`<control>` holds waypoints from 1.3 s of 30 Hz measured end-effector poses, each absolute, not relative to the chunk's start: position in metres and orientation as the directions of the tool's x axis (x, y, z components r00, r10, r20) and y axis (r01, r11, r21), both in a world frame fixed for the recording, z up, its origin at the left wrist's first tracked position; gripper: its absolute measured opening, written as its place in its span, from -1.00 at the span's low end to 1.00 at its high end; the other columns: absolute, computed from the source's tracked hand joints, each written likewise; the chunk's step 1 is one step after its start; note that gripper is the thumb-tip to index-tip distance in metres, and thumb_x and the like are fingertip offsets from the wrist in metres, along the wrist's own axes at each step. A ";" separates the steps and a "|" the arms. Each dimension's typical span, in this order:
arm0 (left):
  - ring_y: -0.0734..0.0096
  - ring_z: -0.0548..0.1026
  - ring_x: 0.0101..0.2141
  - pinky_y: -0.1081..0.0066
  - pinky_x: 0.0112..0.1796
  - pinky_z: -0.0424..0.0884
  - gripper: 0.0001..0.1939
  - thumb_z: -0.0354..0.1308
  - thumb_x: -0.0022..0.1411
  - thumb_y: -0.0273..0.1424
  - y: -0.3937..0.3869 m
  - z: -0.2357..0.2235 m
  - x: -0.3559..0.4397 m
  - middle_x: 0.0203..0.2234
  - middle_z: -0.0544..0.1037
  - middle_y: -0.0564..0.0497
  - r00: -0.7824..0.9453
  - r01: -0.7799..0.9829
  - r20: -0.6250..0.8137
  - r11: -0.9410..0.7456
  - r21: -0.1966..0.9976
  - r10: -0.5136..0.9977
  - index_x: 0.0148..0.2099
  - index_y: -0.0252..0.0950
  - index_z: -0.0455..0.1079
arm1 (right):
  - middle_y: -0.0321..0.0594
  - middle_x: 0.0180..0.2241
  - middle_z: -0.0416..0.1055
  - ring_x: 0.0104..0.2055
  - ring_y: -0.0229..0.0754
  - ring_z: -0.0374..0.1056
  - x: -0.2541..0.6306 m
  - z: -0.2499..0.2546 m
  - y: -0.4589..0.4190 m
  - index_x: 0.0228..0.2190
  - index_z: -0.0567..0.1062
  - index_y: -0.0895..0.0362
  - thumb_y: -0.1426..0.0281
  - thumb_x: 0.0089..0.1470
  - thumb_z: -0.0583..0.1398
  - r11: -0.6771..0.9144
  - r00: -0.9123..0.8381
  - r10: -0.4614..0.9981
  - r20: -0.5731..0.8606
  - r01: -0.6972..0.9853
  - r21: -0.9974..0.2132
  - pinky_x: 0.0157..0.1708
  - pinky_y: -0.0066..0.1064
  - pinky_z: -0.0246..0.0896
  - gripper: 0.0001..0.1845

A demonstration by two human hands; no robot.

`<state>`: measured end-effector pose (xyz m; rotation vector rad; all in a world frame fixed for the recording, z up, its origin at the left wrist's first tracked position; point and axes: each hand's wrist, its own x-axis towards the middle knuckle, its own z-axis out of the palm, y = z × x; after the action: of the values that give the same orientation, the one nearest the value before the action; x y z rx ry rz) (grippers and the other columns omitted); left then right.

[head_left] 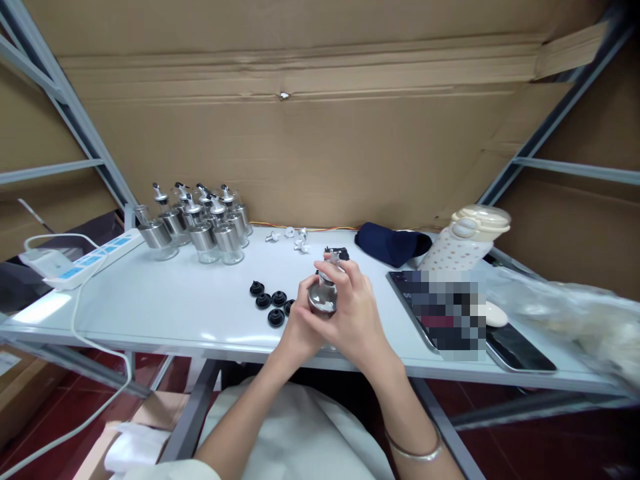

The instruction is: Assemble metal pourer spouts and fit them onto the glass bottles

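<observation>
Both hands are closed round one glass oil bottle (pixel 323 298), held just above the front half of the table. My left hand (pixel 303 320) wraps its body from the left. My right hand (pixel 353 303) grips the upper part, its fingers round the silvery pourer top (pixel 334 256). Much of the bottle is hidden by the fingers. Just left of my hands lie several black stopper pieces (pixel 276 317). Behind them are several small silver-white spout pieces (pixel 301 244). Some black parts (pixel 342 253) show just beyond my right fingers.
Several steel-sleeved glass bottles (pixel 202 240) stand at the back left, most with pourers. A power strip (pixel 95 259) lies at the left edge. To the right are a dark blue cap (pixel 393 245), a dotted drinking bottle (pixel 463 240), a tablet (pixel 410 307), a phone (pixel 523 350) and a plastic bag (pixel 565 313).
</observation>
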<state>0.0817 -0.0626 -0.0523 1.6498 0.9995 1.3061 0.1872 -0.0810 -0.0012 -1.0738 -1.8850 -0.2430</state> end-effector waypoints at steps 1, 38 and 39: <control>0.29 0.52 -0.28 0.31 -0.22 0.41 -0.47 0.18 0.08 -0.42 -0.063 -0.052 0.082 -0.25 0.53 -0.06 0.156 0.101 0.348 -0.366 0.925 0.924 0.09 -0.27 0.11 | 0.05 0.02 0.26 0.02 0.17 0.31 0.188 -0.001 -0.081 0.07 0.19 0.01 0.34 -0.04 0.31 0.600 -0.209 0.582 0.786 0.763 -0.242 -0.20 -0.01 0.31 -0.34; 0.23 0.53 -0.29 0.35 -0.36 0.41 -0.51 0.32 -0.07 -0.37 -0.064 -0.044 0.082 -0.26 0.50 -0.06 0.182 0.148 0.293 -0.321 0.936 0.939 -0.19 -0.23 0.07 | -0.19 -0.15 0.33 -0.14 -0.13 0.39 0.174 -0.010 -0.065 -0.10 0.40 0.00 0.56 -0.07 0.20 0.757 0.025 0.418 0.908 0.543 -0.363 -0.27 -0.31 0.44 -0.55; 0.22 0.54 -0.28 0.34 -0.35 0.42 -0.50 0.33 -0.07 -0.37 -0.064 -0.045 0.082 -0.25 0.50 -0.07 0.186 0.142 0.301 -0.329 0.934 0.935 -0.18 -0.23 0.08 | -0.19 -0.16 0.34 -0.16 -0.14 0.39 0.174 -0.009 -0.065 -0.11 0.41 0.00 0.57 -0.06 0.19 0.756 0.032 0.417 0.908 0.543 -0.366 -0.28 -0.31 0.44 -0.57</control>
<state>0.0821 -0.0640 -0.0447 1.6483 1.0387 1.2283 0.1743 -0.0652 -0.0091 -0.7917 -1.5897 -0.1144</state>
